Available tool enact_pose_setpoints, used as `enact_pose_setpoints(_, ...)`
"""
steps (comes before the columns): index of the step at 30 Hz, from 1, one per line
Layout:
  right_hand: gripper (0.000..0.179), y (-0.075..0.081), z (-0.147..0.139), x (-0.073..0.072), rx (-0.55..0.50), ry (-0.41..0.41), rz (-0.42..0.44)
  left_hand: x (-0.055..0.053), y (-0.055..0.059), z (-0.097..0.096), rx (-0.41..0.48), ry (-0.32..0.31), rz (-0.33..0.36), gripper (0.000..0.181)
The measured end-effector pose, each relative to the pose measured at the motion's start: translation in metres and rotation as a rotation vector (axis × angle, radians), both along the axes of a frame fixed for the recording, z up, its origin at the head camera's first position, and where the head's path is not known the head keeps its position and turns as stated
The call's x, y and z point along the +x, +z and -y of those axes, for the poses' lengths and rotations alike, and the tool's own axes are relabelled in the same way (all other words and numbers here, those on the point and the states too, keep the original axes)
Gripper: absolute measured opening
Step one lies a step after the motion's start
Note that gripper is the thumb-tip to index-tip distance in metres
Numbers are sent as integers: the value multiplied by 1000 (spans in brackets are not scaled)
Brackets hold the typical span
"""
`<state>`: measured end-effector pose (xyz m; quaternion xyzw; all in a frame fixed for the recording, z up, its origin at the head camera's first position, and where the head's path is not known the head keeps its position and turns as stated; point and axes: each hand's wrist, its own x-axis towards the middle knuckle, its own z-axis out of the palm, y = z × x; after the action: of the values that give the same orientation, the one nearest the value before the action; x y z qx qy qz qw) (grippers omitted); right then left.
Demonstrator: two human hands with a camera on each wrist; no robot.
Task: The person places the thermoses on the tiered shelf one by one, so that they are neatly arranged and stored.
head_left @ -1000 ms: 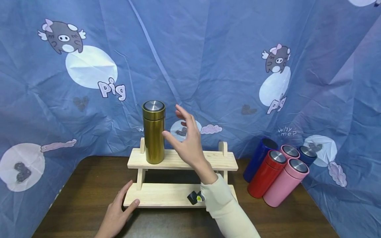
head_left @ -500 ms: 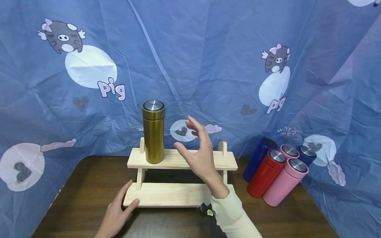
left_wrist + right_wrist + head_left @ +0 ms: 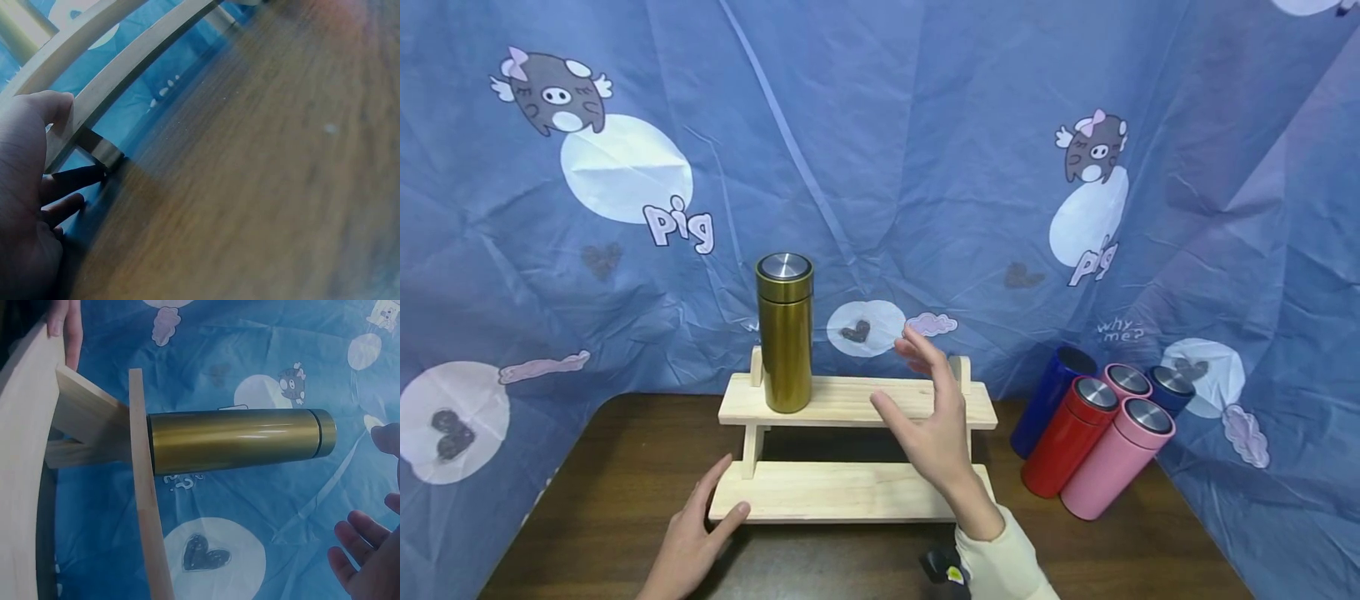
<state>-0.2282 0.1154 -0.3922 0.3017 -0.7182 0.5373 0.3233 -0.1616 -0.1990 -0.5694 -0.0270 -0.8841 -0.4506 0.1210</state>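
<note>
A gold thermos flask with a silver lid stands upright at the left of the upper board of a two-tier wooden shelf stand. My left hand holds the lower board's left end, thumb on its front edge and fingers along the side. The left wrist view shows that thumb against the board, with the other fingers beyond it. To the right of the flask, my right hand hovers in front of the stand, fingers spread in a loose curve around nothing. The right wrist view shows the hand apart from the flask.
At the right, several more flasks stand close together on the dark wooden table: a red one, a pink one, a blue one and others behind. A blue printed curtain hangs behind the table.
My right hand has drawn away from the gold flask, moving right and down. The flask stays where it stood, and my left hand keeps its place on the stand.
</note>
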Motion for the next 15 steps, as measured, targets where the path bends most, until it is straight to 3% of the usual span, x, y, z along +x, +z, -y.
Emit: enact_pose_setpoints(15, 82, -20, -35, 16, 53, -62, 0, 2, 1, 1, 11, 2, 6, 75)
